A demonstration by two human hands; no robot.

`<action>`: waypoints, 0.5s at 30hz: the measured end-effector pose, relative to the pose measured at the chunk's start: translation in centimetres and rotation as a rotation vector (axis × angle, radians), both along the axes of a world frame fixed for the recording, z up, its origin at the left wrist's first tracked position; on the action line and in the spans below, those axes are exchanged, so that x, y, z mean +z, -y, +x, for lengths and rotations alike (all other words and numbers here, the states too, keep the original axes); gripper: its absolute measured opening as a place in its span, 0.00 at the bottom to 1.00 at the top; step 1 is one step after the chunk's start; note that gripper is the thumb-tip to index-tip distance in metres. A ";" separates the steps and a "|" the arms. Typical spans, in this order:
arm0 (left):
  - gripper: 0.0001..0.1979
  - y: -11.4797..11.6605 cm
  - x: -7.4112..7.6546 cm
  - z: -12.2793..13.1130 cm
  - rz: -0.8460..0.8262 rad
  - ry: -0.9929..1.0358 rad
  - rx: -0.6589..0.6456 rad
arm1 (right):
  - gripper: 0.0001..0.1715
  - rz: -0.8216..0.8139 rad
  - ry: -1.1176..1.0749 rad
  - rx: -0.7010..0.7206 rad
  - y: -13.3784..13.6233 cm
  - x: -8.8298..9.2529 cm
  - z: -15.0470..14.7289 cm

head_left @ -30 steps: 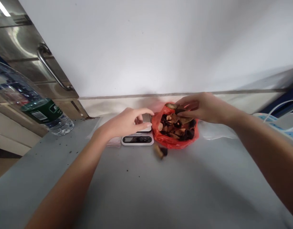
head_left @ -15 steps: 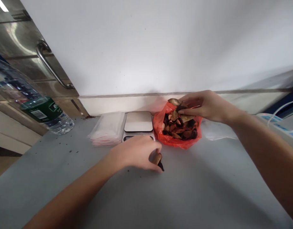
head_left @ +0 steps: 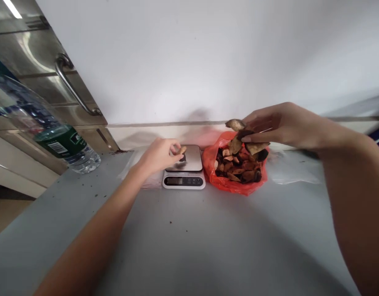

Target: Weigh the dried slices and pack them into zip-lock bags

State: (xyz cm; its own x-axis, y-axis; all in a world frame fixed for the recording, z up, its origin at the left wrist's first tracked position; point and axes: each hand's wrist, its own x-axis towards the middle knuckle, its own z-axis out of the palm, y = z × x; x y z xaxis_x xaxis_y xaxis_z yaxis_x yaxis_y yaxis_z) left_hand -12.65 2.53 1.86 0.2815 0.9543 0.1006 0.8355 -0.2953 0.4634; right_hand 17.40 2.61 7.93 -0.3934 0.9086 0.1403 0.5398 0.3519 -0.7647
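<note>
My left hand (head_left: 160,155) is closed on a small dried brown slice (head_left: 182,150), pinched just over the steel plate of a digital kitchen scale (head_left: 195,181). I cannot tell whether the slice touches the plate. Above a red plastic bag (head_left: 235,190) that stands open right of the scale, my right hand (head_left: 280,125) grips several dried dark-brown slices (head_left: 235,144). More dried slices (head_left: 237,168) of the same sort, with reddish-brown and black sides, fill the bag. The scale's dark display is too small to read.
Clear plastic bags (head_left: 151,183) lie stacked left of the scale, partly behind my left forearm. Another clear bag (head_left: 296,174) lies right of the red one. A large water bottle (head_left: 69,144) stands at the left. Dark crumbs dot the grey table (head_left: 208,246); a white wall (head_left: 177,61) rises behind.
My left hand has carried its slice from the table front up and left to over the scale plate. My right hand has risen a little above the bag, still holding slices.
</note>
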 end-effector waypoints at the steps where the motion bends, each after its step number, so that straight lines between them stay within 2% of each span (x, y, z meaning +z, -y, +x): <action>1: 0.10 -0.2 -0.3 0.0 0.000 -0.033 0.014 | 0.19 0.016 -0.040 -0.008 0.1 0.2 -0.1; 4: 0.12 -0.1 -0.6 -0.1 0.002 -0.117 -0.003 | 0.19 0.047 -0.183 -0.019 0.4 0.4 -1.2; 8: 0.18 0.4 0.3 -0.8 0.006 -0.050 -0.039 | 0.18 -0.010 -0.289 0.020 -0.2 -0.1 -4.1; 13: 0.38 0.5 0.9 -2.2 -0.110 0.022 -0.014 | 0.18 -0.096 -0.383 0.065 -2.0 -2.0 -7.8; 15: 0.44 0.4 0.8 -2.6 -0.144 0.046 -0.015 | 0.18 -0.148 -0.406 0.051 -2.5 -3.0 -8.9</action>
